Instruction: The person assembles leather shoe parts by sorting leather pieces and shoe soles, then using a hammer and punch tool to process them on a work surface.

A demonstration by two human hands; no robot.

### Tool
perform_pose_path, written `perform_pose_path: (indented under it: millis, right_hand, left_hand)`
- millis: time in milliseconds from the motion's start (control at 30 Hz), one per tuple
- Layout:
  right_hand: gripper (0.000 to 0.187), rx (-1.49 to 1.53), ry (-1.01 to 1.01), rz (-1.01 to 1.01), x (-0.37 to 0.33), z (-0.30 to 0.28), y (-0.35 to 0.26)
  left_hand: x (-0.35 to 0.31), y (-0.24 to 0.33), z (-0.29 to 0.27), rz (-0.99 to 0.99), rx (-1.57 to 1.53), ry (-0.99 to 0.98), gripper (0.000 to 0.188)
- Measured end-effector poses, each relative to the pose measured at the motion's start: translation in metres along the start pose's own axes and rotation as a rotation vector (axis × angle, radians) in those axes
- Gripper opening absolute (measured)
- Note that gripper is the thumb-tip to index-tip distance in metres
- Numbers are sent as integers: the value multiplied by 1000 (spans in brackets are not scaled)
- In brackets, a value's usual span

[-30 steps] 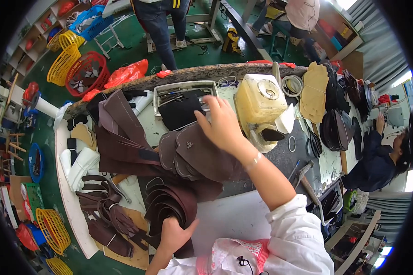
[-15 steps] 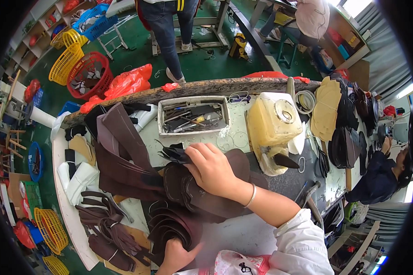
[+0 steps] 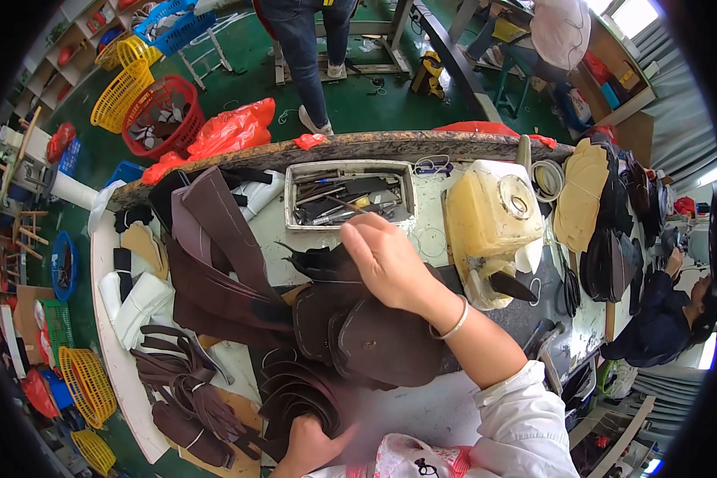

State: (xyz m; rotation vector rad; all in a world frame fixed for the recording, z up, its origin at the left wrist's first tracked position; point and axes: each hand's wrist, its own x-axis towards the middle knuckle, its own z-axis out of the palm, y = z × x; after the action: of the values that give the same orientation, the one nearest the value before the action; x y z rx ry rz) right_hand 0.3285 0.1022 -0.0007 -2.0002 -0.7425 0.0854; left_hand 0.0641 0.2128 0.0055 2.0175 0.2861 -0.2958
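My left hand (image 3: 311, 444) grips a loose roll of dark brown leather-like strips (image 3: 283, 390) at the near edge of the table, fingers partly hidden inside its curl. My right hand (image 3: 386, 259) is closed at the near rim of a white tool tray (image 3: 292, 209). A thin brown stick shows at its fingertips; whether it is held is hidden. Under that wrist lies a stack of rounded dark brown stitched pieces (image 3: 390, 342). Several thin black pieces (image 3: 315, 263) lie just left of the right hand.
A yellowed plastic glue container (image 3: 486, 215) stands right of the tray. Long brown pieces (image 3: 223, 231) and bundled straps (image 3: 191, 390) cover the left side. Scissors (image 3: 571, 291) and tan cut pieces (image 3: 581, 195) lie at the right. Other people are at work beyond the table.
My right hand has lifted off the black and brown pieces and moved up and right to the tray. My left hand stays at the roll. The view has shifted slightly.
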Motion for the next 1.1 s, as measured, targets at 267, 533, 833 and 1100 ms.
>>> perform_pose_path:
  millis: [267,533,833,1100]
  right_hand:
    - [14,-186,-244,3,52,-6,34]
    - [18,-927,-528,-251,87,29,22]
    - [11,-726,-581,-326,110,4,55]
    - [20,-34,157,-302,84,-30,-24]
  left_hand:
    - [-8,-26,11,54,14,-1,32]
    - [-16,-9,-6,-78,-151,97,41]
    - [-56,10,-46,8,-866,138,15]
    - [-96,27,-43,177,-896,299,15]
